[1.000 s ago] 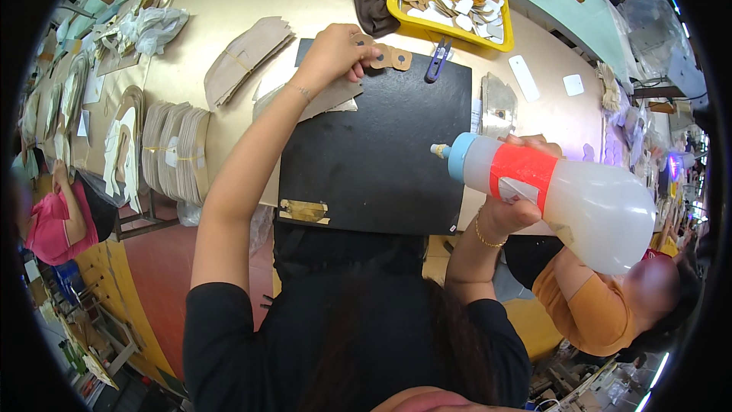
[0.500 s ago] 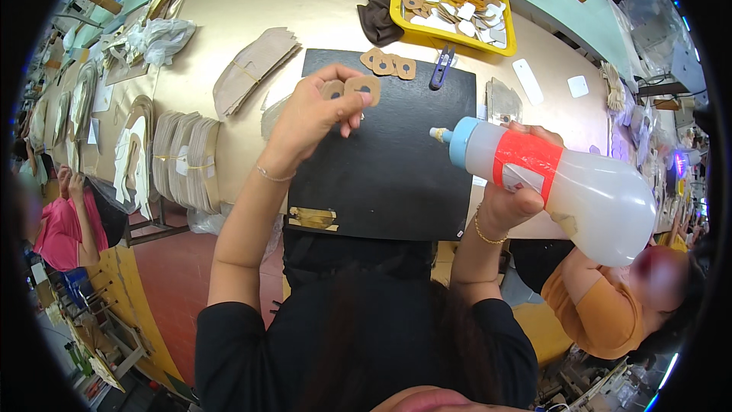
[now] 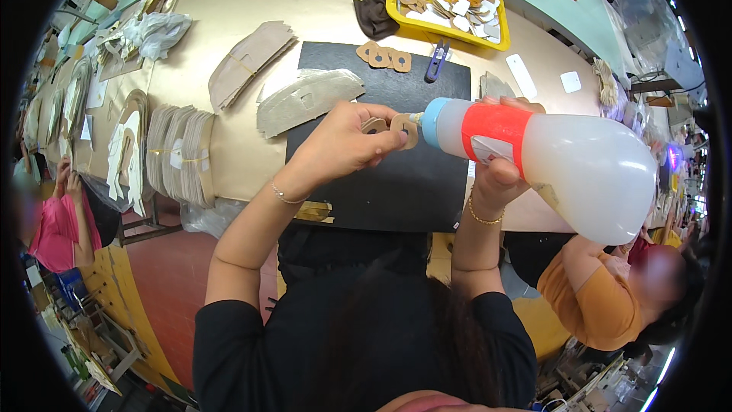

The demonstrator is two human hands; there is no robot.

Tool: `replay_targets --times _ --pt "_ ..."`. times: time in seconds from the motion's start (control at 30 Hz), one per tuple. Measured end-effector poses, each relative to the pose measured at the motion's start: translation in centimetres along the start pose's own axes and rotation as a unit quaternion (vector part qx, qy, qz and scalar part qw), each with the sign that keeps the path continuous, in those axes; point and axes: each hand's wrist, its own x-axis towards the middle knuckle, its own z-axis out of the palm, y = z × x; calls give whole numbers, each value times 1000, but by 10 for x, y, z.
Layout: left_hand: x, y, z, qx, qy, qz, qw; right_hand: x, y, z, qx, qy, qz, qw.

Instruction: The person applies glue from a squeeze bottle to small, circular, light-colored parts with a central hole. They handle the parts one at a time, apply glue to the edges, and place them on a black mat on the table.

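The person's left hand (image 3: 347, 141) had its thumb and fingers pinching a tan piece (image 3: 404, 130) by its edge, above the black board (image 3: 381, 194), with a second tan piece (image 3: 374, 126) tucked behind; the right hand (image 3: 497, 174) had its fingers curled round the red band of a squeeze bottle (image 3: 587, 168), tipped sideways so that its nozzle (image 3: 416, 117) met the held piece's upper edge or stopped just beside it, which of the two could not be told. Too hard a squeeze could have flooded the piece, or run onto the thumb so near the tip; the crusted nozzle could have clogged, then spurted under extra pressure; the second piece, lying so close, could have been smeared or have slipped from a loose pinch; the bottle's bulky rear end could have swung the tip off its mark.

The bottle was smooth, cloudy, translucent plastic, bulging at the base, with a pale blue collar; the held piece looked flat and matt, like card or leather, round-cornered, with a dark mark or opening; similar pieces (image 3: 389, 59) overlapped at the board's far edge, near purple-handled snips (image 3: 437, 61); a grey stack (image 3: 309, 101) of curved, papery sheets overlapped the board's left side.
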Motion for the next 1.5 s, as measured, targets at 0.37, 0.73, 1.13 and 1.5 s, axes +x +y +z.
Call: replay_targets --times 0.37,0.73,1.13,1.5 --pt "-4 1 -3 0 -35 6 999 4 1 4 -46 -31 -54 997" --pt "3 -5 -7 -96 -39 -6 995 -6 -3 -3 125 -35 50 990" --pt "4 -6 -7 -114 -36 -1 993 -11 -1 2 53 -39 50 997" --pt "64 -12 -21 75 5 30 997 -11 -4 -19 108 10 71 992"
